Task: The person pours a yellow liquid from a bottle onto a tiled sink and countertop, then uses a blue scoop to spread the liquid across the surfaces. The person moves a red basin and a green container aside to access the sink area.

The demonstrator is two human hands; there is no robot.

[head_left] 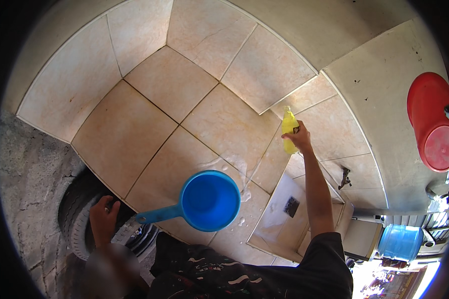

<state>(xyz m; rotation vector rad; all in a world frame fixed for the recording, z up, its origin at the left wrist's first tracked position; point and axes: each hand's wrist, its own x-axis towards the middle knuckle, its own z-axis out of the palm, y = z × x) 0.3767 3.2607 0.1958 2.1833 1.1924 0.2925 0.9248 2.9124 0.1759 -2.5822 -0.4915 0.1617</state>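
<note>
My right hand (300,138) wraps round a clear bottle of yellow liquid (289,124) at the right corner of the tiled counter. The bottle's narrow neck points to the far side, and a dark label shows beside my fingers. Whether its base touches the tiles, I cannot tell. My left hand (105,219) hangs at the lower left, over the tires, fingers curled in with a small dark spot between them; what they hold, if anything, is too small to name. A blue dipper (210,201) sits near the counter's front edge, handle toward my left hand.
Wet, soapy patches (224,164) lie on the counter (149,114). A tiled sink basin (277,214) is sunk at the right, with a faucet (344,178) on the wall. Beyond are a red plastic container (429,114) and a blue water jug (400,242). Stacked tires (77,219) stand at left.
</note>
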